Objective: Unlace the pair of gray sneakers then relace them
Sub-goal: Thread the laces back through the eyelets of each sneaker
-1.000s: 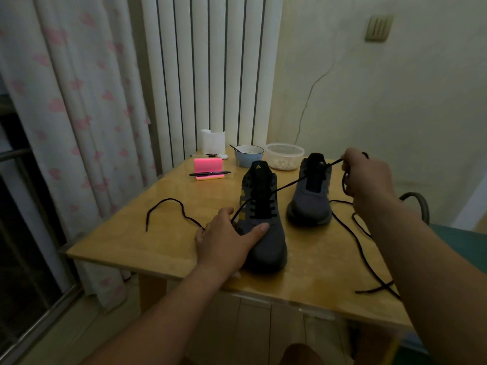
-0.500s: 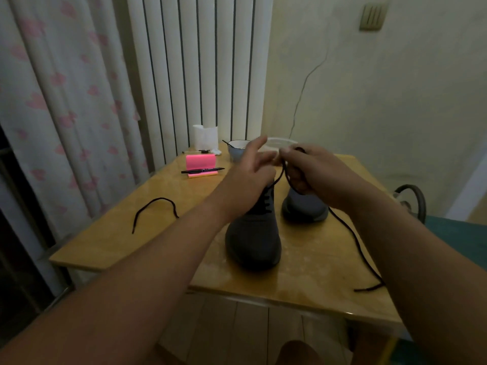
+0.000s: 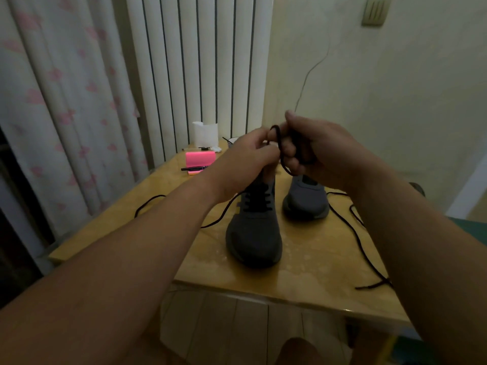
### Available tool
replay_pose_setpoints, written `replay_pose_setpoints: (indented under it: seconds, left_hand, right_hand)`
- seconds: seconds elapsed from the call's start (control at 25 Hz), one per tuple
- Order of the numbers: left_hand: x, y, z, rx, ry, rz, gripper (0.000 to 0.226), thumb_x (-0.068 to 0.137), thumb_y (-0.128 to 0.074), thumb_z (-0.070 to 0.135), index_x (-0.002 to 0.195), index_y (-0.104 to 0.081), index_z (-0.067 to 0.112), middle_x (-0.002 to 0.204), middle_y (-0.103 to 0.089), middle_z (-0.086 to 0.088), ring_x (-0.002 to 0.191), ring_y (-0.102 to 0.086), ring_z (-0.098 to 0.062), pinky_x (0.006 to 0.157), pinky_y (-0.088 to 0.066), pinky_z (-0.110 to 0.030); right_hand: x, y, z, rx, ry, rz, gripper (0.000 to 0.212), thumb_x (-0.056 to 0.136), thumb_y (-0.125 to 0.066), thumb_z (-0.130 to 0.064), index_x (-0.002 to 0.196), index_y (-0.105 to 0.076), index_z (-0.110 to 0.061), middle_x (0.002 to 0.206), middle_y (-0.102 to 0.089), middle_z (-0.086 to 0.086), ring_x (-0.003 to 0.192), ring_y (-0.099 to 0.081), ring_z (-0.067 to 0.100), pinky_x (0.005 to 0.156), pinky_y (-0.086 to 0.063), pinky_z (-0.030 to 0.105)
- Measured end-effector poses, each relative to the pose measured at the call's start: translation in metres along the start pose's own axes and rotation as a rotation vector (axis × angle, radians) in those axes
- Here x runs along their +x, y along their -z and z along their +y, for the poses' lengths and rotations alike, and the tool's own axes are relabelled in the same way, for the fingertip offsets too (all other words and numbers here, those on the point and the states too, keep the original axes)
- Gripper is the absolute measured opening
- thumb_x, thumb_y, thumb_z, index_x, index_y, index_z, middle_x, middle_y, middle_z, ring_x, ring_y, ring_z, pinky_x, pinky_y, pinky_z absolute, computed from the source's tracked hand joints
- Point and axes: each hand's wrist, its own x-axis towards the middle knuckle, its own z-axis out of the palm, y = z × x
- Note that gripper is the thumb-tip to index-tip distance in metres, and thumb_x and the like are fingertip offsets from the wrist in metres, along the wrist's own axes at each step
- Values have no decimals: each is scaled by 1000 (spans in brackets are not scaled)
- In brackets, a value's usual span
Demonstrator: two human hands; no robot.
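Observation:
Two gray sneakers stand toes toward me on the wooden table (image 3: 303, 280). The near left sneaker (image 3: 254, 233) has black lacing across its eyelets. The right sneaker (image 3: 307, 201) stands farther back, its top hidden by my hands. My left hand (image 3: 245, 164) and my right hand (image 3: 316, 151) meet above the shoes, both pinching a black lace (image 3: 279, 143) that loops over my right fingers. One end of the lace trails left across the table (image 3: 150, 204), another runs right to the front edge (image 3: 369, 285).
At the back of the table lie a pink notepad (image 3: 200, 159) with a black pen (image 3: 193, 169), a white tissue roll (image 3: 205, 134) and a bowl (image 3: 233, 140). A curtain and a white radiator stand behind the table. Tiled floor shows below the front edge.
My left hand has lifted off the near sneaker's toe and joined my right hand above the shoes. My right hand moved left and up with the lace.

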Motion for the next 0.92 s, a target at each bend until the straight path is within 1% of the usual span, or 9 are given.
replay_pose_setpoints:
  seconds: [0.04,0.12,0.2,0.32,0.44,0.6,0.72,0.8,0.92]
  left_hand:
    - [-6,2,1,23,23,25,13,107,-52,21,106,-64,15,80,-59,-4,65,-55,-15,66,-51,-32]
    - [-23,9,-11,154,69,103,43,110,-47,42,78,-59,15,61,-51,7,55,-46,-9,65,-47,-34]
    - [-43,18,-32,317,131,200,65,108,-39,58,66,-55,11,57,-52,0,54,-47,-15,73,-48,-39]
    - [-66,32,-72,521,247,222,61,107,-50,51,59,-51,12,58,-47,-7,52,-43,-16,67,-40,-35]
    - [-75,31,-88,674,283,156,50,103,-59,47,63,-51,18,61,-49,1,57,-46,-14,59,-38,-34]
    - [-88,3,-90,790,161,179,25,101,-57,56,89,-56,33,81,-60,11,75,-57,-7,70,-46,-30]
    - [-93,-14,-95,813,65,246,21,103,-52,53,96,-51,33,88,-58,14,81,-55,-6,86,-44,-34]
    - [-92,-15,-98,805,83,272,21,105,-49,51,96,-50,32,90,-57,15,81,-53,-3,92,-42,-36]
    - [-88,-16,-102,820,103,294,19,105,-49,48,95,-51,31,88,-56,14,81,-52,-3,96,-43,-41]
  right_hand:
    - [-3,3,0,15,-12,47,51,111,-41,-41,120,-60,6,77,-60,10,64,-62,24,59,-49,34]
    - [-7,11,10,-48,-43,227,53,112,-39,-43,120,-64,3,90,-70,14,84,-74,31,74,-60,38]
    - [-12,18,29,-269,-90,390,55,110,-39,-50,112,-70,-5,99,-75,16,97,-75,34,87,-63,47]
    - [-20,27,49,-416,-179,458,57,108,-41,-54,97,-71,-7,85,-73,13,81,-70,30,77,-61,44]
    - [-27,19,61,-489,-232,279,50,107,-46,-52,92,-68,-10,67,-58,5,62,-55,21,62,-47,36]
    - [-38,-5,97,-620,-237,116,34,106,-53,-46,99,-66,-15,88,-68,7,75,-65,22,66,-54,32]
    - [-48,-2,111,-536,-250,29,10,103,-61,-22,109,-63,-13,108,-67,10,96,-68,27,76,-60,34]
    - [-51,4,113,-613,-263,-1,16,97,-64,-9,110,-63,-18,108,-66,7,98,-67,26,82,-59,39]
    - [-56,2,114,-899,-203,3,12,97,-67,-14,105,-64,-22,101,-65,-3,92,-64,16,78,-55,31]
